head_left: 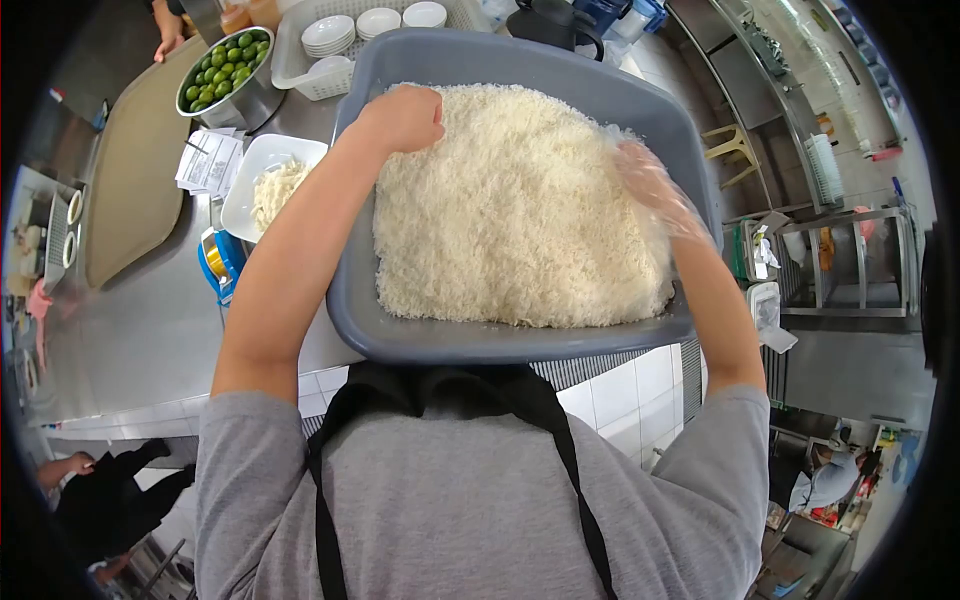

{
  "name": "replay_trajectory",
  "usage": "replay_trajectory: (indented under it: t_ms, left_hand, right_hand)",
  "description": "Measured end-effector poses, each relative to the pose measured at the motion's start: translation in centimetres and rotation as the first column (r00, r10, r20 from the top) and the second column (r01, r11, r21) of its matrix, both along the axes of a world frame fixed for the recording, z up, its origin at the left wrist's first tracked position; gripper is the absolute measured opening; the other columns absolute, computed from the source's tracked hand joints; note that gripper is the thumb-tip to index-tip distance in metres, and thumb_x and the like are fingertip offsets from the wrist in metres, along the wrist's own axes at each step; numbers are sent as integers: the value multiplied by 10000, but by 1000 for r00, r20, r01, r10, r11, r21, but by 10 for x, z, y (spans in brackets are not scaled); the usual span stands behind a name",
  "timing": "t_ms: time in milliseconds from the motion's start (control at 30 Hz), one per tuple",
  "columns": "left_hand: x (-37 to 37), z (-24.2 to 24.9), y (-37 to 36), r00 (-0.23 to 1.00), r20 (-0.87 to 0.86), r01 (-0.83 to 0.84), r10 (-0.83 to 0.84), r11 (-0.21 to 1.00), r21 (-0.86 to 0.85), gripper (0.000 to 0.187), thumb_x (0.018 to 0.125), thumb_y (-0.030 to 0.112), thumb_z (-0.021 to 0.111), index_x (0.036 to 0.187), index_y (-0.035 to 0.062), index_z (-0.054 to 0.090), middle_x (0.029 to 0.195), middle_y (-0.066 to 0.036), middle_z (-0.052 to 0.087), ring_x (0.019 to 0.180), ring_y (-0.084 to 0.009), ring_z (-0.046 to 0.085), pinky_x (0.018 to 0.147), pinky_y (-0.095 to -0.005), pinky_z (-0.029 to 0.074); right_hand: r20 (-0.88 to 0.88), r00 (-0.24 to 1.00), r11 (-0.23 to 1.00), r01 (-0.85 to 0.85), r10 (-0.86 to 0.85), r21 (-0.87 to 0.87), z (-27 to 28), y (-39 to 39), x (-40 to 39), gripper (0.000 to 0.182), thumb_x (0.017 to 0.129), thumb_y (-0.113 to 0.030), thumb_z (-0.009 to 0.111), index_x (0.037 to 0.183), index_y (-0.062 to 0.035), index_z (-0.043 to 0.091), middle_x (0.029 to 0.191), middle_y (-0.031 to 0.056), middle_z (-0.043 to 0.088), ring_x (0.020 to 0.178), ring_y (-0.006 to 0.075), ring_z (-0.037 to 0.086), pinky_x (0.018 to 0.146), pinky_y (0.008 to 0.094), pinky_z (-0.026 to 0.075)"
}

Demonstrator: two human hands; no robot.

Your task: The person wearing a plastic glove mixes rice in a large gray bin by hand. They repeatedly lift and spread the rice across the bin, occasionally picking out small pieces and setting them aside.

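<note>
A large grey plastic tub (450,345) holds a broad heap of white rice grains (510,220). My left hand (405,118), bare, is curled closed at the heap's upper left, near the tub's wall. Its fingers are turned under, so whatever they hold, if anything, is hidden. At the right side of the rice is my right hand (655,185) in a clear plastic glove. Motion blurs it, and its fingers do not show clearly. The rice beside it is smeared too.
Left of the tub stand a metal pot of green limes (228,72), a white dish of pale strips (278,187), paper slips (210,162) and a brown tray (135,170). A white basket (290,60) holds stacked bowls. Another person's hand (168,45) shows at the upper left.
</note>
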State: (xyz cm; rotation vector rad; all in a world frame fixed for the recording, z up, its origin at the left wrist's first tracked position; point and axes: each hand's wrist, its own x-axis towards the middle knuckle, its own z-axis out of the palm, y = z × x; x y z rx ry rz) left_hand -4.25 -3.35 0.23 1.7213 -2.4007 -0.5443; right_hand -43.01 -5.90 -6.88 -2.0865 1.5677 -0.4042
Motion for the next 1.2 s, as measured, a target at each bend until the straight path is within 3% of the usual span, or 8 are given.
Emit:
replay_trajectory:
  t_ms: [33,100,167,367,700,967,1100,1200]
  left_hand:
    - [-1,4,0,1000,-12,-27,27,999,47,208,713,217,567,857,69,594,862,-111,619,839,-267,583,722,-375,464]
    - [-1,4,-1,998,-22,-53,56,995,89,196,706,194,550,856,79,600,889,-97,624,871,-261,582,735,-378,471]
    - [0,-1,-3,1000,-12,-22,22,1000,10,192,704,191,553,851,76,600,872,-99,625,859,-261,585,730,-376,470]
    - [4,-5,0,996,-93,-2,-1,999,-35,229,725,220,569,866,42,591,788,-140,619,756,-273,591,683,-368,458]
    - [0,0,-5,1000,-28,-3,4,999,37,200,695,197,571,848,71,604,871,-116,624,854,-273,585,735,-378,468]
    - [3,-6,-3,997,-80,-13,11,1000,-20,230,727,223,574,869,42,590,775,-142,617,768,-277,594,692,-373,461]
    - [0,4,0,997,-48,-58,62,995,76,194,694,179,552,847,70,603,877,-112,625,860,-272,587,723,-380,473]
    - [1,4,-5,999,-32,-39,42,996,78,206,697,181,552,861,67,602,872,-113,626,853,-272,590,718,-381,475]
  right_hand:
    - [411,909,972,-24,-76,234,-19,-9,-3,334,879,-221,481,1179,-76,476,1161,113,524,1024,242,528,849,330,455]
    - [-526,844,711,-430,100,-556,-18,24,70,373,850,-248,523,1194,-113,476,1195,129,497,1104,242,471,926,361,401]
    - [-506,828,944,-322,243,-74,24,60,139,523,842,-441,474,1263,-137,409,1301,122,399,1272,276,256,1069,408,148]
    - [-405,518,614,-775,753,151,87,146,123,501,744,-437,600,1193,-237,503,1395,47,259,1305,253,177,1035,565,128]
    - [-358,926,975,45,-122,-216,14,40,86,431,873,-379,453,1258,-190,407,1348,118,320,1251,311,285,1043,436,225]
    - [-497,431,512,-859,753,30,59,124,163,429,858,-422,463,1238,-224,460,1374,88,278,1285,233,221,1055,448,195]
    - [-43,932,833,-300,360,466,127,103,149,413,847,-369,511,1224,-206,468,1384,59,266,1273,219,252,1073,391,179]
    - [-71,990,993,-118,120,29,17,39,86,477,856,-395,479,1258,-143,428,1346,89,340,1247,272,296,1058,398,185]
